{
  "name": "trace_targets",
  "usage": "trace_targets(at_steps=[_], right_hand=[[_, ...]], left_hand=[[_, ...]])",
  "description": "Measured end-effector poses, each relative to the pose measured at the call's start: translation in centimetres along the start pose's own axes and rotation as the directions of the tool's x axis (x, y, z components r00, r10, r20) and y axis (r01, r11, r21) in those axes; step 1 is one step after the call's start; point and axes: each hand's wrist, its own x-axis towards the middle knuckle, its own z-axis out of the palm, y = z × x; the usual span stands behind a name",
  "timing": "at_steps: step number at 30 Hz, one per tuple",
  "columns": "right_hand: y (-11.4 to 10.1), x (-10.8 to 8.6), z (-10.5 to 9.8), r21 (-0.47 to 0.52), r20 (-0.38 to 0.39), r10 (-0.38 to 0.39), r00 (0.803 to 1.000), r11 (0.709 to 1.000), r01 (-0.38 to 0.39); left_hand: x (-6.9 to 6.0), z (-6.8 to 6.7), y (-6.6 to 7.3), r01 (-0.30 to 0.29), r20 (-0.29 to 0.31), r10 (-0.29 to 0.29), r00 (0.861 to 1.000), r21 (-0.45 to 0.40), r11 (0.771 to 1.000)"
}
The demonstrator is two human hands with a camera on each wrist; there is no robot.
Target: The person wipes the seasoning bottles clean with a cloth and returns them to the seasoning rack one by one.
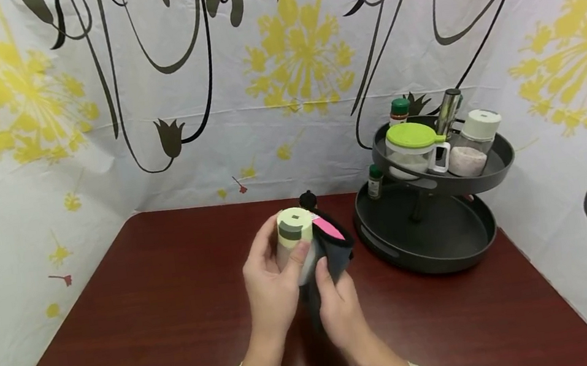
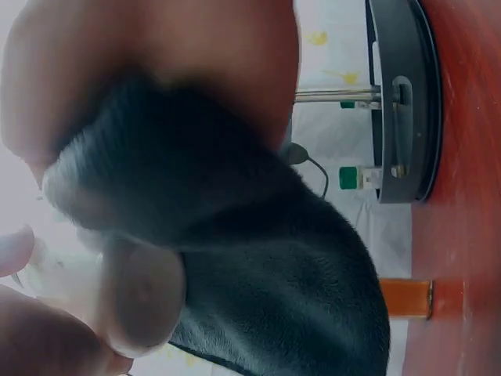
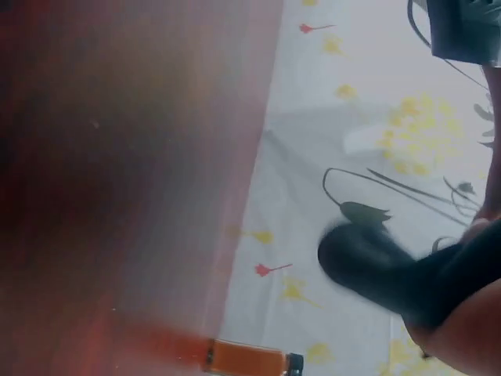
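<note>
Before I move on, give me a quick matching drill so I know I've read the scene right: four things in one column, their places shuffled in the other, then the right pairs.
Things
1. Pale-lidded shaker
2. Dark cloth
3. Lime-lidded jar
4. Orange bottle

Places
A. On the upper tray
B. Standing on the red-brown table
C. In the left grip
D. In the right grip

Right pairs: 1-C; 2-D; 3-A; 4-B
</note>
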Motion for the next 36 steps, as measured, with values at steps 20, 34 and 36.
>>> trace_targets(at_steps=[20, 34, 36], right_hand=[[-3.3, 1.6, -1.0, 0.037, 0.020, -0.050, 0.999, 0.998, 0.050], [-3.1, 2.5, -1.5, 0.093, 0.038, 0.170, 0.985, 0.981, -0.173], [-3.8, 2.7, -1.6, 0.107, 0.037, 0.123, 0.992, 0.986, -0.126]], left_hand=[[-0.5, 0.2, -0.6, 0.092, 0.043, -0.093, 0.995, 0.019, 0.996], [0.0, 0.1, -1.0, 0.142, 0.062, -0.143, 0.988, 0.015, 0.990], [-0.1, 0.2, -1.1, 0.144, 0.067, -0.145, 0.987, 0.013, 0.989]])
